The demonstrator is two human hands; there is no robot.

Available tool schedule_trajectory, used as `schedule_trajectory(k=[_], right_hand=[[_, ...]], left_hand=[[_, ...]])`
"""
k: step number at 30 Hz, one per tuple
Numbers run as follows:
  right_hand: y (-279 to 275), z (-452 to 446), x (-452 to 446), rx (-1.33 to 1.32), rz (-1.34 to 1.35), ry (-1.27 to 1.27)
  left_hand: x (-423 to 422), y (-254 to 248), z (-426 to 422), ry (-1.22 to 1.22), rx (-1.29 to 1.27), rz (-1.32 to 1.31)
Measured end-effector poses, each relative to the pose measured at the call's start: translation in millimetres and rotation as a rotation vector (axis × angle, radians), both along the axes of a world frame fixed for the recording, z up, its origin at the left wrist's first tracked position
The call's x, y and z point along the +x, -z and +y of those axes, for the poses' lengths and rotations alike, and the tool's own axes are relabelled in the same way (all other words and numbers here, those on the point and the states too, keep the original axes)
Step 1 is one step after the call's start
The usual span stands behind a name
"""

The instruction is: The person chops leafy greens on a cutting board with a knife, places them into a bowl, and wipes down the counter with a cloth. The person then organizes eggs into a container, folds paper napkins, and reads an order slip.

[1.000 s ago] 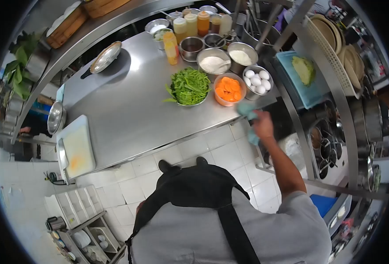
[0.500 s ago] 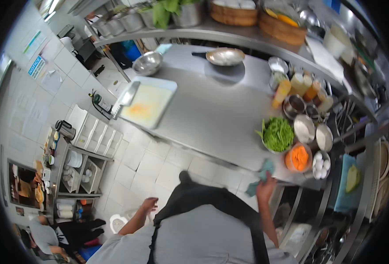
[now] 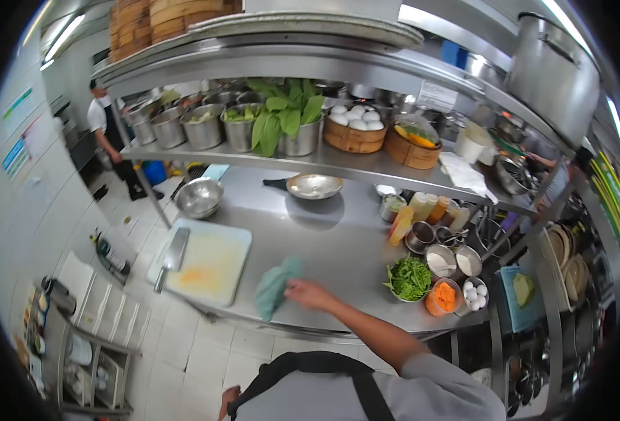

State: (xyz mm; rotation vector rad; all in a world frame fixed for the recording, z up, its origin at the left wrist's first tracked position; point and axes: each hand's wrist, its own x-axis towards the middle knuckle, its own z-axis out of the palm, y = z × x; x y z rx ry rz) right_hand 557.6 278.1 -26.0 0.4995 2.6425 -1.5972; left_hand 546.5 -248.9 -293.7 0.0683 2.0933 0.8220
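Observation:
My right hand (image 3: pixel 308 293) is closed on a green-blue cloth (image 3: pixel 276 288) over the front part of the steel table (image 3: pixel 324 252), just right of the cutting board (image 3: pixel 215 259). Orange stains mark the board, and a cleaver (image 3: pixel 175 251) lies along its left side. My left hand (image 3: pixel 231 397) hangs low beside my apron, well away from the table; its fingers are too small to make out. At the table's right end stand green vegetables (image 3: pixel 409 278), orange slices (image 3: pixel 443 298) and white eggs (image 3: pixel 475 295) in containers.
A metal bowl (image 3: pixel 199 198) and a lidded pan (image 3: pixel 314 186) stand toward the back. Sauce bottles (image 3: pixel 426 207) stand at the back right. Above runs a steel shelf (image 3: pixel 366 167) with pots and baskets. Another person (image 3: pixel 113 140) stands far left.
My right hand has carried the cloth leftward along the table from beside the orange slices to near the cutting board. My left hand is lower in view. The view has swung left, then tilted up.

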Motion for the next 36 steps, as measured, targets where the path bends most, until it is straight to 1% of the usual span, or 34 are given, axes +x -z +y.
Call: schedule_trajectory(k=[1,2,3,4,6,8,9,11,13,14,15,16,18,19,20,24,29,32,35,36], right_hand=[[16,-9,-7,0.108,-0.023,-0.128],[25,-15,-14,0.216,-0.052,-0.264],[15,-24,-16,0.253,-0.129,-0.364],[-6,-38,-13,0.287,-0.210,-0.466],[-42,-52,-10,0.257,-0.254,-0.495],[-56,-44,-12,0.236,-0.270,-0.513],[-72,-36,-10,0.277,-0.241,-0.435],[-123,-16,-3,0.363,-0.176,-0.287],[-169,19,15,0.679,0.111,-0.003],[-224,23,26,0.566,0.207,0.273],[-272,33,35,0.730,0.308,0.368],[-289,54,44,1.003,0.499,0.526],[-326,94,56,1.223,0.687,0.807],[-337,112,58,1.244,0.704,0.891],[-345,130,60,1.264,0.724,0.977],[-336,192,65,1.343,0.713,0.958],[-326,214,66,1.269,0.749,1.010],[-326,223,75,1.273,0.734,0.981],[-324,242,91,1.198,0.758,0.957],[-325,242,100,1.218,0.779,0.992]], left_hand=[[2,6,-6,0.614,-0.212,0.452],[-16,13,-8,0.263,-0.088,0.137],[-28,13,-7,0.078,-0.067,-0.024],[-45,13,0,-0.007,-0.075,-0.113],[-73,10,12,-0.072,-0.064,-0.182],[-101,4,24,-0.089,-0.039,-0.205],[-115,-1,33,-0.096,-0.022,-0.210],[-135,-12,50,-0.100,0.013,-0.210],[-148,-34,71,-0.095,0.043,-0.206],[-154,-44,80,-0.093,0.058,-0.206],[-157,-53,89,-0.081,0.068,-0.200],[-159,-60,96,-0.073,0.076,-0.197],[-159,-76,113,-0.053,0.089,-0.188],[-159,-84,121,-0.041,0.094,-0.184],[-157,-91,131,-0.035,0.096,-0.184],[-150,-121,161,0.020,0.083,-0.168],[-143,-146,188,0.046,0.067,-0.153],[-141,-154,201,0.053,0.056,-0.146],[-139,-158,212,0.066,0.046,-0.145],[-139,-159,215,0.066,0.045,-0.145]])
